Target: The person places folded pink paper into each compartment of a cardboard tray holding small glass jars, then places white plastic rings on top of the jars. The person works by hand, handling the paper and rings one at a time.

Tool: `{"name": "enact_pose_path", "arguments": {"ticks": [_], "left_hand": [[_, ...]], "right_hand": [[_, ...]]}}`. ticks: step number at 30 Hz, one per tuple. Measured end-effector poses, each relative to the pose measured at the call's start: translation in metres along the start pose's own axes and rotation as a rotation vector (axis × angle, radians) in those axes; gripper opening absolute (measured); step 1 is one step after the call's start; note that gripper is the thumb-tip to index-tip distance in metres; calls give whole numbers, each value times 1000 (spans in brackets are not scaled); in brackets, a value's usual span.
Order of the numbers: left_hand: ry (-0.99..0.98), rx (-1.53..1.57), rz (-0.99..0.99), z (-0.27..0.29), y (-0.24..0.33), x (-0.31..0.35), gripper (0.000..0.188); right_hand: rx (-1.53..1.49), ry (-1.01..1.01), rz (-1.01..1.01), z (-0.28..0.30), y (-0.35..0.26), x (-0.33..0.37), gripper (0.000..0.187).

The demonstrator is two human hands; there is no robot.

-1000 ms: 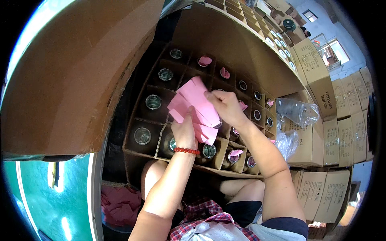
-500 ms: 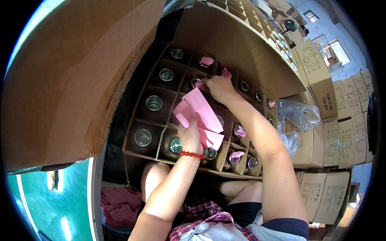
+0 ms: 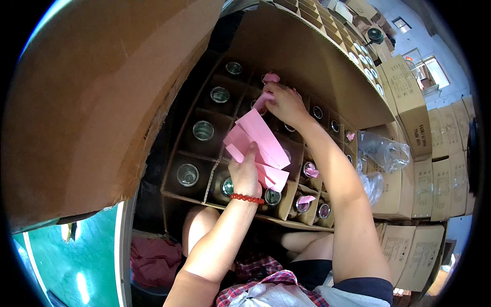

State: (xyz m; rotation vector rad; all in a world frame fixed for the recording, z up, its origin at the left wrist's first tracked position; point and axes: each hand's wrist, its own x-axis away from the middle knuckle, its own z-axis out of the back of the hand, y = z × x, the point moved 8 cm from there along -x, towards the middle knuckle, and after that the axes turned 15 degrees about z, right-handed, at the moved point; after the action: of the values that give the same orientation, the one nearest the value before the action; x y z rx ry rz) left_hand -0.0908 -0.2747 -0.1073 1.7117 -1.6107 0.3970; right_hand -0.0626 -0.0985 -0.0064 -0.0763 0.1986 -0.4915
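Observation:
My left hand (image 3: 246, 173) is closed on a loose stack of pink paper sheets (image 3: 262, 139), held over the middle of an open divided carton (image 3: 185, 196). Farther up, my right hand (image 3: 287, 106) pinches a narrow pink paper strip (image 3: 263, 100) that stands at the mouth of a glass below it. Clear glasses (image 3: 203, 130) stand upright in the carton's cells. Pink paper pokes from several, such as the glass (image 3: 310, 170) right of the stack. My hands and the sheets hide some cells.
A large brown carton flap (image 3: 102, 102) rises at the left. Behind the carton is another divided box (image 3: 327, 25) with white-topped items. Clear plastic bags (image 3: 383, 151) lie at its right, before stacked cartons (image 3: 424, 184). A bin of pink paper (image 3: 156, 261) sits at lower left.
My right hand has lifted slightly from the glass mouth, and the paper strip in its fingers now stands more upright. My left hand keeps the stack nearly still; the view has shifted a little.

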Motion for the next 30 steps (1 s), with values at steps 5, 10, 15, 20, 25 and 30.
{"name": "enact_pose_path", "arguments": {"ticks": [5, 10, 15, 20, 25, 30], "left_hand": [[32, -34, 18, -1, 0, 0, 32], [9, 1, -82, 2, 12, -2, 34], [-4, -27, -111, 2, 16, -1, 35], [-19, -47, -96, 7, 18, -3, 34], [8, -44, -101, 14, 30, -3, 33], [84, -14, -124, 21, 37, 1, 32]], "right_hand": [[229, -83, 170, -29, -1, 13, 16], [-470, 261, -156, -6, 5, 22, 31], [-904, -131, -297, -21, -37, 61, 34], [-531, -50, -241, 7, -54, 56, 35], [-892, 107, -271, 2, -61, 55, 34], [-1085, 210, -363, 5, -44, 51, 18]]}}
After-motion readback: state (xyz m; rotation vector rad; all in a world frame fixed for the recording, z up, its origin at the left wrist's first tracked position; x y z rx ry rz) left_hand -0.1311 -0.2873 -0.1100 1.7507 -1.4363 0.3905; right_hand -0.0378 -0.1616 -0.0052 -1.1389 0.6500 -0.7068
